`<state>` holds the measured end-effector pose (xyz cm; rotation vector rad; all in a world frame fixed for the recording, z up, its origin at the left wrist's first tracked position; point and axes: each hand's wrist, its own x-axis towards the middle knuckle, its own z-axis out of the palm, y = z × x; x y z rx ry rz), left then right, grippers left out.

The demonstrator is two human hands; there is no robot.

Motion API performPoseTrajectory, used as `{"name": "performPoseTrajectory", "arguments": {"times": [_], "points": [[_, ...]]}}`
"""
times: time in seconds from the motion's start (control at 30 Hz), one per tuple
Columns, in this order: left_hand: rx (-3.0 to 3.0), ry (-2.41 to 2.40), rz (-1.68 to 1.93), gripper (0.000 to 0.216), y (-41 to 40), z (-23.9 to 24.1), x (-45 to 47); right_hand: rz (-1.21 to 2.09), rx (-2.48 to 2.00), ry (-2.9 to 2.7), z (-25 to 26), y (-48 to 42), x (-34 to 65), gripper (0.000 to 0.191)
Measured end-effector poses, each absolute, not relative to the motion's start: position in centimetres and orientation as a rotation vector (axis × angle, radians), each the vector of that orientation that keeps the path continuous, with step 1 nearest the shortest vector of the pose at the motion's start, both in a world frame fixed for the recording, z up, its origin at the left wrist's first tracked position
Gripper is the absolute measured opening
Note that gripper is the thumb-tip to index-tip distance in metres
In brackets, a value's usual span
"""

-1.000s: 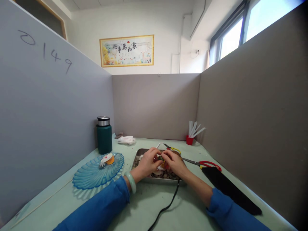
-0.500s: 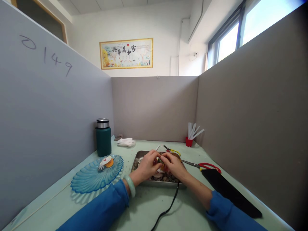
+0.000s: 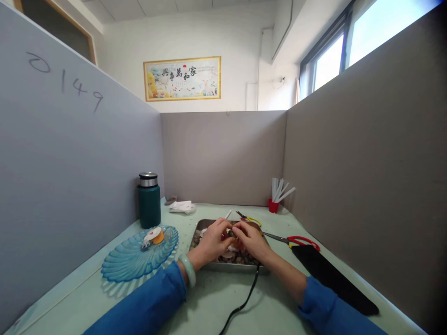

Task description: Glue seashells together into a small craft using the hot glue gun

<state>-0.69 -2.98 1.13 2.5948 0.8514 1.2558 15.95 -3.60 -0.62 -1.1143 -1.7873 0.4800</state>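
Very little had changed in the last second. Your head had tipped a tiny bit, so the whole view slid, but your two hands stayed over the metal tray (image 3: pixel 226 267). So the small fiddly work there was still going on, and nothing new had come onto the blue plate (image 3: pixel 122 267).

The small dark thing (image 3: pixel 231 233) was up between your fingertips, above the shells and stones (image 3: pixel 240 258) in the tray. Your left hand (image 3: pixel 212 241) had its grip almost closed, with the thumb under the thing and the first finger over it. Your right hand (image 3: pixel 254 243) had bent fingers that met the left ones, but its thumb was hidden, so I cannot tell how far open that grip was or if it had hold too.

Both your arms reached forward and in, with the backs of your hands up. Your wrists were near the tray's front edge.
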Motion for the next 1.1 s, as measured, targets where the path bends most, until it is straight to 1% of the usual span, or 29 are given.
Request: {"name": "performPoseTrajectory", "arguments": {"times": [1.1], "points": [[2.562, 0.849, 1.25, 0.019, -2.92, 1.13, -0.55, 0.457, -1.115, -1.803, -0.23, -3.73, 15.91, 0.028]]}}
